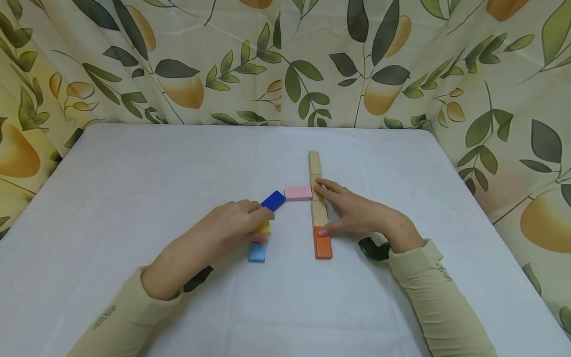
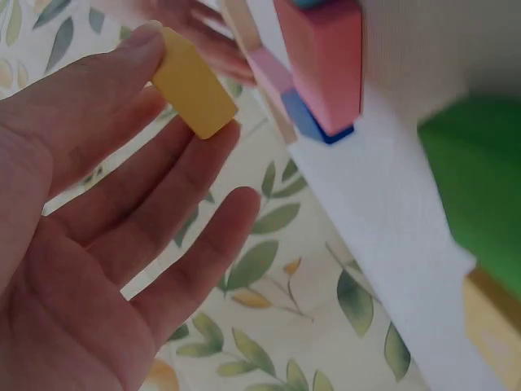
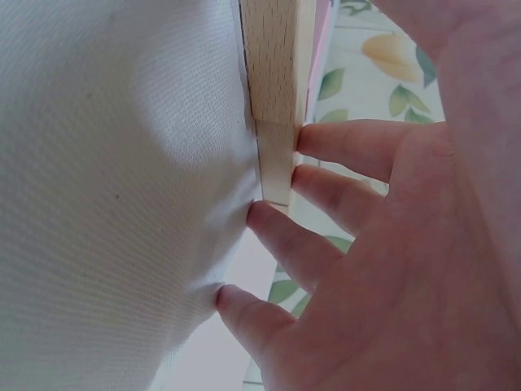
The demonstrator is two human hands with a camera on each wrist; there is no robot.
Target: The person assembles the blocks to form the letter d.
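Observation:
My left hand pinches a yellow block between thumb and fingertips, slightly off the table in the left wrist view. Near it are a red-pink block, a dark blue block, a light blue block and, large at the wrist view's right, a green block; the head view hides the green one. My right hand rests against a row of plain wooden blocks, its fingers extended along their side in the right wrist view. Its thumb touches an orange block at the row's near end.
A light pink block bridges from the dark blue block to the wooden row. A yellowish block shows at the left wrist view's lower right. The table wears a white cloth; a leaf-and-fruit patterned curtain hangs behind.

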